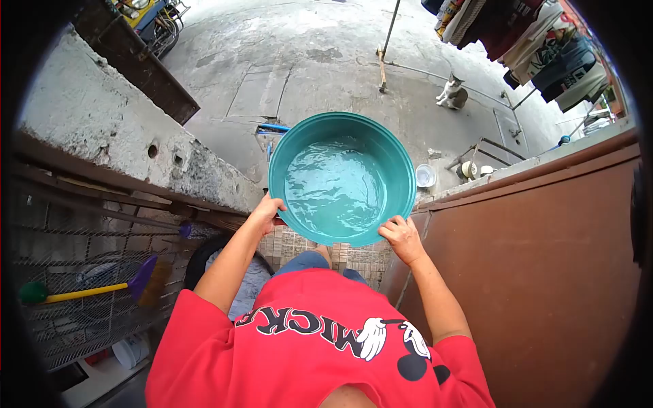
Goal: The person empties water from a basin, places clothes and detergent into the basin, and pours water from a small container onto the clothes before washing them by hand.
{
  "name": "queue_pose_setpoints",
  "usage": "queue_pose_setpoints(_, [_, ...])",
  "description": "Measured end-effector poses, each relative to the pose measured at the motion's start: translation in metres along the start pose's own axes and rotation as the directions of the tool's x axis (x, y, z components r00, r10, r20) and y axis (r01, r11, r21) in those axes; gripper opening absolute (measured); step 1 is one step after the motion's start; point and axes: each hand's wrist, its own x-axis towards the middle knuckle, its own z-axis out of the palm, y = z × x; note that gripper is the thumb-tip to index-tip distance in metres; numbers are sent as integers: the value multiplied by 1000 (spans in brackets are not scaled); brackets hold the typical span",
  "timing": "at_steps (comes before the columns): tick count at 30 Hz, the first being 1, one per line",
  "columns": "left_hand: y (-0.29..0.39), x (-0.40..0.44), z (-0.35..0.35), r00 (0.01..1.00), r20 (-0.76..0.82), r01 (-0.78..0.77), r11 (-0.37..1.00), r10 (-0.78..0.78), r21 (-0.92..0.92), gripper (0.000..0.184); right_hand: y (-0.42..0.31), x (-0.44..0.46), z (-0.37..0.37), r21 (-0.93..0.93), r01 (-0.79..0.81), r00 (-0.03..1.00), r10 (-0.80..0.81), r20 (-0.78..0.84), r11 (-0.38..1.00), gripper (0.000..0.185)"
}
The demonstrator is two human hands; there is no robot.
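A large round teal basin [343,234] with rippling water in its bottom is held out in front of my body, above the doorway. My left hand [267,212] grips its rim at the lower left, thumb over the edge and the other fingers mostly hidden beneath. On the lower right of the rim, my right hand [401,238] has its fingers curled over the edge. A small white tub [426,175] is on the ground just right of the basin.
A rough concrete wall [122,129] stands at left, with a wire rack [95,238] and broom [139,280] below. At right is a brown panel [530,272]. Beyond are a cat [453,94], hanging clothes [537,41], a metal frame [490,153] and a motorcycle [163,30].
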Motion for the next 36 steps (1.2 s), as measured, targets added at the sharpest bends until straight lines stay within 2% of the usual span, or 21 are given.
queue_pose_setpoints(5, [90, 51, -9, 990, -104, -80, 992, 90, 100, 50, 45, 95, 47, 77, 34, 992, -24, -126, 996, 13])
queue_pose_setpoints(11, [169, 118, -9, 969, -144, -198, 980, 199, 20, 52, 120, 209, 44, 33, 102, 981, -94, -172, 994, 15])
queue_pose_setpoints(17, [225, 210, 10, 953, -163, -275, 953, 254, -124, 49, 211, 313, 7, -164, 204, 965, -226, -131, 965, 15])
queue_pose_setpoints(19, [251, 241, 24, 953, -180, -283, 932, 246, -226, 49, 244, 358, -12, -172, 237, 950, -265, -166, 956, 14])
queue_pose_setpoints(21, [265, 258, 38, 961, -186, -250, 926, 202, -284, 51, 266, 382, -33, -181, 267, 961, -276, -27, 947, 13])
queue_pose_setpoints(23, [297, 281, 49, 981, -152, -170, 925, 124, -339, 52, 294, 423, -48, -157, 321, 944, -330, -31, 934, 10])
queue_pose_setpoints(25, [301, 309, 50, 991, -108, -112, 901, 73, -418, 52, 312, 446, -56, -128, 355, 933, -342, 110, 926, 7])
queue_pose_setpoints(27, [318, 312, 55, 987, -160, -99, 890, 30, -445, 51, 325, 476, -61, -114, 387, 918, -370, 144, 915, 7])
queue_pose_setpoints(29, [332, 319, 54, 991, -131, -58, 866, -8, -497, 51, 336, 505, -62, -79, 431, 894, -413, 175, 899, 7])
queue_pose_setpoints(31, [348, 331, 43, 985, -171, -77, 872, -7, -483, 51, 343, 531, -55, -60, 457, 880, -441, 179, 888, 9])
queue_pose_setpoints(33, [373, 338, 28, 978, -206, -52, 903, -40, -426, 52, 352, 552, -28, 53, 429, 884, -432, 177, 902, 7])
queue_pose_setpoints(34, [383, 343, 17, 980, -201, -76, 918, -4, -390, 51, 354, 562, -16, 56, 437, 881, -440, 176, 898, 7])
queue_pose_setpoints(36, [411, 343, 4, 971, -241, -87, 937, 3, -338, 52, 349, 585, 10, 122, 412, 900, -424, 101, 903, 8])
